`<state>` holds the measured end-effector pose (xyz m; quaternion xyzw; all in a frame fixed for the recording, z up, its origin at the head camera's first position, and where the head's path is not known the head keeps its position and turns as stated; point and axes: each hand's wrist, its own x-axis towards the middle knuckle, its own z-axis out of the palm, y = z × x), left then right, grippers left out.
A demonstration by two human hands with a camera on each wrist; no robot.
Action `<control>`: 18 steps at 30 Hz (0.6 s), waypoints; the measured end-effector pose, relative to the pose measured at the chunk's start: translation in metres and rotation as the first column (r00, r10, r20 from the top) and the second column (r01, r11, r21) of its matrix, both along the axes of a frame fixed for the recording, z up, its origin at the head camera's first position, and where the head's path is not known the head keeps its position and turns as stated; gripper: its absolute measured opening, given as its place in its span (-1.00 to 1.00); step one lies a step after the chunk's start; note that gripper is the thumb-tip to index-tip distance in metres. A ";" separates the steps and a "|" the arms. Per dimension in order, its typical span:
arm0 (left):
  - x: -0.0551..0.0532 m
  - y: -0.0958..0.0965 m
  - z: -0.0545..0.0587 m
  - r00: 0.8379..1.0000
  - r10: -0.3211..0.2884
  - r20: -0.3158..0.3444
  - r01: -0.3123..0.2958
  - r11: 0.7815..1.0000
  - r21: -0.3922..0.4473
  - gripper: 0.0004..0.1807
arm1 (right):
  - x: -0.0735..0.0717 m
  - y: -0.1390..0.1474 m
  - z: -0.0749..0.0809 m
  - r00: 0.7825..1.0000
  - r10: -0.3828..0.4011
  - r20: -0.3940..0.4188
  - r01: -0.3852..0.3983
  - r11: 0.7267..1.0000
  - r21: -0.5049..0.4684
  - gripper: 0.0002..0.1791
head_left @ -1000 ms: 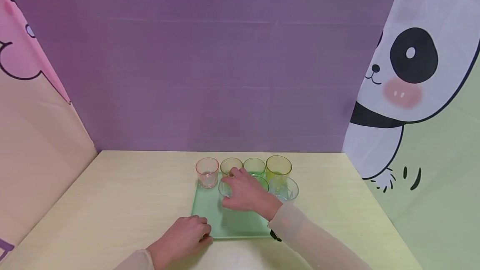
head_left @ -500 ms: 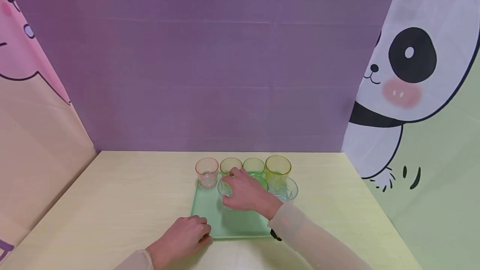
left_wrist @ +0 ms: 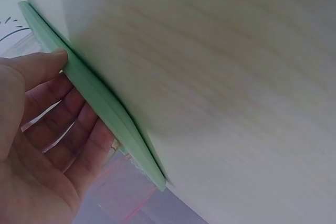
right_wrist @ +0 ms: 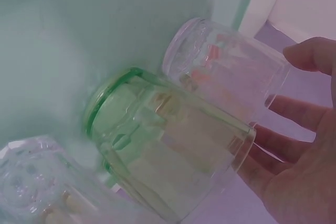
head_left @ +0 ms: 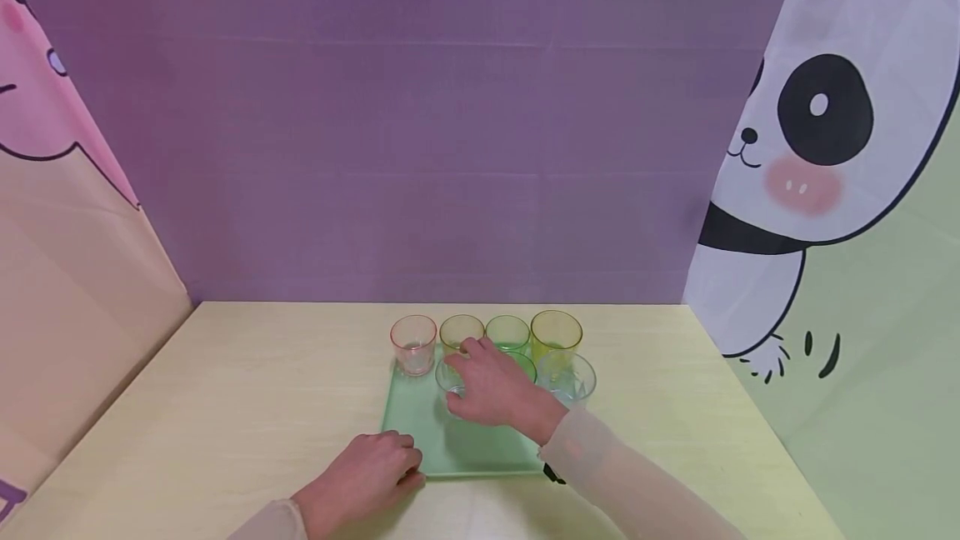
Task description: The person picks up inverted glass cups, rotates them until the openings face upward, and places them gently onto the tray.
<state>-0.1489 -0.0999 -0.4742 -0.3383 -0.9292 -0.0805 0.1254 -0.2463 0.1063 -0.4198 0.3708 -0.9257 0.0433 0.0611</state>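
Note:
My right hand (head_left: 491, 386) reaches over a green tray (head_left: 412, 440) and holds a clear drinking glass (right_wrist: 226, 61) near its rim, thumb on one side and fingers on the other. Right beside it a green glass (right_wrist: 163, 140) stands close to the fingers; in the head view the hand covers much of it. A second clear glass (head_left: 577, 377) stands to the right. At the tray's front left corner, my left hand (head_left: 375, 473) grips the tray rim. In the left wrist view, its thumb lies on the outer edge and its fingertips are hidden behind the rim.
Along the tray's back stand a pink-rimmed glass (head_left: 414, 346), an amber glass (head_left: 462, 328), another green glass (head_left: 508, 333) and a taller yellow glass (head_left: 557, 332). A purple backdrop (head_left: 450, 148) rises behind the pale table (head_left: 262, 390), with printed panels at both sides.

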 end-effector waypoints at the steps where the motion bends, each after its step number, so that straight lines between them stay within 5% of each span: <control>1: 0.000 0.000 0.000 1.000 -0.001 0.001 0.001 1.000 0.000 -0.69 | 0.000 0.001 0.000 1.000 0.001 0.002 -0.001 1.000 -0.001 -0.46; 11: 0.000 -0.001 0.003 0.998 -0.008 0.064 0.004 0.999 0.051 -0.68 | 0.004 0.020 0.008 0.997 0.029 0.065 -0.021 0.992 -0.123 -0.51; 18: 0.000 -0.003 0.009 0.999 0.008 -0.046 -0.004 0.997 0.083 -0.73 | 0.009 0.036 0.015 0.995 0.018 0.100 0.001 0.983 -0.184 -0.52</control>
